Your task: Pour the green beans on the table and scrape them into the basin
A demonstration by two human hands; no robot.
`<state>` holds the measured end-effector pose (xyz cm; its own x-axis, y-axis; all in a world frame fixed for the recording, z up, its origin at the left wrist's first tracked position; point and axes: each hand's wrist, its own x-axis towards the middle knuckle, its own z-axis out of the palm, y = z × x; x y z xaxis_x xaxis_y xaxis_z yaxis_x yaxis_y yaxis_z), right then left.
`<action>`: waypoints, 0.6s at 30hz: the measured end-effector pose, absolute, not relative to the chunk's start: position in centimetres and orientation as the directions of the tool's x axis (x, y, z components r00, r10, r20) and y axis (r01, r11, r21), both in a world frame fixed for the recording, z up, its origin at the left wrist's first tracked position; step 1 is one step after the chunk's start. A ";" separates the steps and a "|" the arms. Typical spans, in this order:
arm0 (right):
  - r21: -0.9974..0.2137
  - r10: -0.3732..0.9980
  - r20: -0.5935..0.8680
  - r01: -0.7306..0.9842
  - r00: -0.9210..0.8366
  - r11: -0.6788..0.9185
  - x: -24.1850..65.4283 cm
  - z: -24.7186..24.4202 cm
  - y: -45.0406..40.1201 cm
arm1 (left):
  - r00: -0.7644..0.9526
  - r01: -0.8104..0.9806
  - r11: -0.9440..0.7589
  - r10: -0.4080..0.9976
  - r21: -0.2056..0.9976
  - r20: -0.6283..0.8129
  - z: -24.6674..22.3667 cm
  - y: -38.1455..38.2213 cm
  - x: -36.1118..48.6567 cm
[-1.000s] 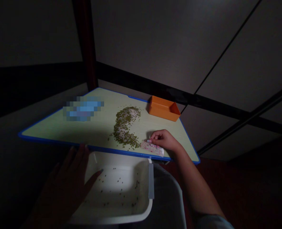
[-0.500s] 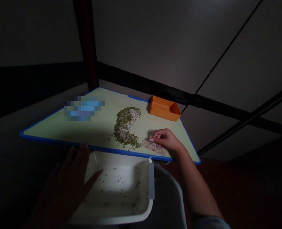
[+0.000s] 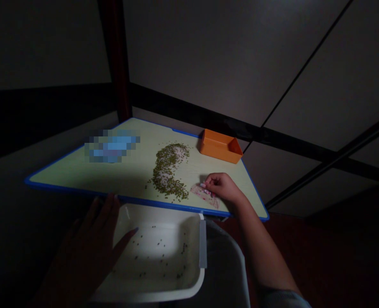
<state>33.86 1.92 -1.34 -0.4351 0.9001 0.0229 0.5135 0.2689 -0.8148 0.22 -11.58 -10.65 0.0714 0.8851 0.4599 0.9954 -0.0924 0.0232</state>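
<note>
While the right hand (image 3: 221, 187) pinches a clear, pink-patterned plastic packet (image 3: 205, 197) on the near right of the blue-rimmed, pale-green tabletop (image 3: 131, 171), the left hand (image 3: 91, 244) spreads over the white plastic basin (image 3: 166, 295) below, small green and whitish grains (image 3: 166, 171) heaped mid-tabletop, an orange rectangular box (image 3: 221, 147) far right.

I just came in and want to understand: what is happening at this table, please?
The right hand seems to pinch a clear, pink-patterned bag on the tabletop. Beside the bag lies a curved pile of small green beans and pale grains. The left hand is spread over one side of a white basin with scattered specks inside.
</note>
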 end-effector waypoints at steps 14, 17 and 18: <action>-0.788 0.956 0.205 0.544 -0.212 0.290 34.8 -1.6 2.6 | 0.039 0.998 -0.057 0.901 0.029 0.433 -10.4 -11.8 0.6; -0.851 0.956 0.162 0.455 -0.245 0.261 34.6 -1.6 2.4 | 0.040 0.997 -0.067 0.891 0.044 0.452 -10.3 -11.9 0.6; -0.858 0.951 0.143 0.444 -0.275 0.257 34.5 -1.7 2.4 | 0.039 0.996 -0.070 0.890 0.052 0.454 -10.2 -11.9 0.7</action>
